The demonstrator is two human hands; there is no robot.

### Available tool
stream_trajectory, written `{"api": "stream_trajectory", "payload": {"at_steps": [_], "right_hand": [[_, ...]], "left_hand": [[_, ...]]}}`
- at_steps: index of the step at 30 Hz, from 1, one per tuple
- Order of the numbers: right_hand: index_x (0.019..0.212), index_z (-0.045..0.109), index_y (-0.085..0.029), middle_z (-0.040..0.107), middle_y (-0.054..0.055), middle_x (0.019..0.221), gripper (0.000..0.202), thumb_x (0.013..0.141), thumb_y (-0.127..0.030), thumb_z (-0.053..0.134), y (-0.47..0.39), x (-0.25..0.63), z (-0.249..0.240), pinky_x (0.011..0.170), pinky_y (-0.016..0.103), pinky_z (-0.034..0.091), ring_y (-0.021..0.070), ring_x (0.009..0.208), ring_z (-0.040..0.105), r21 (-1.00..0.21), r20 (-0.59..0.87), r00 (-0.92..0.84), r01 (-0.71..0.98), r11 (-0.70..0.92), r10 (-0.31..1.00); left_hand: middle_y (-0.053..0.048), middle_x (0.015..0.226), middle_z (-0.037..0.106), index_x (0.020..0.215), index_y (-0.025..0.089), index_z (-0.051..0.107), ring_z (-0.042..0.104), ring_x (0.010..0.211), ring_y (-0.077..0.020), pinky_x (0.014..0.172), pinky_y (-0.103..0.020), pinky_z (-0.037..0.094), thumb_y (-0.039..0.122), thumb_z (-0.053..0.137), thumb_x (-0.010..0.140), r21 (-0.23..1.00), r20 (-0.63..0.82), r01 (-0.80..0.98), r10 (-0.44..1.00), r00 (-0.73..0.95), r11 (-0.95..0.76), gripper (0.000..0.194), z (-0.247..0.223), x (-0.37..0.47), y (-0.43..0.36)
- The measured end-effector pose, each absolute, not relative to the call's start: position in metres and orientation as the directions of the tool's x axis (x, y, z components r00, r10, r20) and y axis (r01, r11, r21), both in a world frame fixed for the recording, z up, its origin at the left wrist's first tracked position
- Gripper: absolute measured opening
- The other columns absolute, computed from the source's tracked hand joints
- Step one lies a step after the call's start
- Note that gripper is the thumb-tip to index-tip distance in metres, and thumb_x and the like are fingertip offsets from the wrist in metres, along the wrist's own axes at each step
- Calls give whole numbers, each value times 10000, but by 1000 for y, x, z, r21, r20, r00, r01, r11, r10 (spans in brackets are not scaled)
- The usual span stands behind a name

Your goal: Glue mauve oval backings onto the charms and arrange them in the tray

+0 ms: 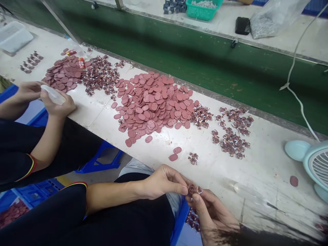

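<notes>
My left hand (164, 182) comes in from the left with thumb and fingers pinched on a small brown figure (195, 190). My right hand (214, 212), at the bottom, grips the same figure from the other side, its thumb pressed up against it. Both hands are close together just off the table's front edge. Behind them on the white table (205, 171) lie a few small brown figures (193, 158) and two reddish oval discs (173, 157). A large heap of such discs (153, 102) spreads farther back, with more brown figures (234, 143) to its right.
At the left, a co-worker's hands (60, 106) hold a white object (53, 95). A light blue fan (316, 164) stands at the right edge. A clear glue bottle (246, 189) lies near the right front. The raised shelf behind holds a green basket (202, 12).
</notes>
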State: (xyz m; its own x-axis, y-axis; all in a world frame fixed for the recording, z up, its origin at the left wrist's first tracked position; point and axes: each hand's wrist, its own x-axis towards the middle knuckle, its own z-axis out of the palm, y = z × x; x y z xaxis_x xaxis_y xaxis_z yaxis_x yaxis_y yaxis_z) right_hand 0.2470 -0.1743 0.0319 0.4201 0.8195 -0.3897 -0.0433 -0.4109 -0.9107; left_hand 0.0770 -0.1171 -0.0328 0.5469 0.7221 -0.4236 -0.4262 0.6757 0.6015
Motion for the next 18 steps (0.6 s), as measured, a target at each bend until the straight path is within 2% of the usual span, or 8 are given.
{"api": "stream_trajectory", "payload": {"at_steps": [4,8,10,13,15,18], "right_hand": [[917,1014,-374,966,18,856,219,822,-541,1119,-174,259,22,664,310,774,228,702,887,-928,-354,393,-32,-372,849],[901,1031,-384,967,57,799,230,783,-546,1143,-171,272,8,582,349,788,287,617,900,-946,-301,307,23,-324,903],[894,1031,-368,969,62,804,287,759,-590,1152,-170,271,7,597,365,803,288,616,896,-929,-351,333,-6,-370,875],[935,1029,-356,984,33,863,347,795,-659,1127,-173,258,14,698,308,807,229,684,894,-889,-431,442,-57,-454,787],[937,1019,-361,982,8,865,350,795,-661,1132,-175,248,20,712,264,779,195,699,884,-884,-443,489,-103,-455,751],[917,1008,-354,971,1,847,357,754,-628,1169,-177,241,24,706,266,763,187,688,869,-888,-449,507,-158,-432,736]], "left_hand": [[-173,1023,984,807,170,958,933,1059,-322,1101,-464,725,632,1251,711,597,-434,-426,721,541,679,555,-33,78,-118],[-164,989,973,795,176,954,923,988,-307,1083,-460,726,660,1243,715,586,-445,-443,727,523,678,569,-32,82,-121],[-159,966,964,781,176,945,918,948,-307,1079,-469,730,663,1245,705,581,-469,-451,731,495,678,577,-31,85,-123],[-178,1035,982,779,177,951,927,979,-317,1042,-456,738,626,1261,674,569,-506,-478,743,438,669,556,-30,90,-126],[-188,1073,991,777,180,962,926,974,-310,998,-436,744,611,1268,662,565,-511,-495,751,419,660,541,-29,92,-127],[-176,1046,989,769,186,969,902,868,-276,949,-430,754,624,1254,694,571,-491,-496,756,433,654,528,-30,93,-128]]}}
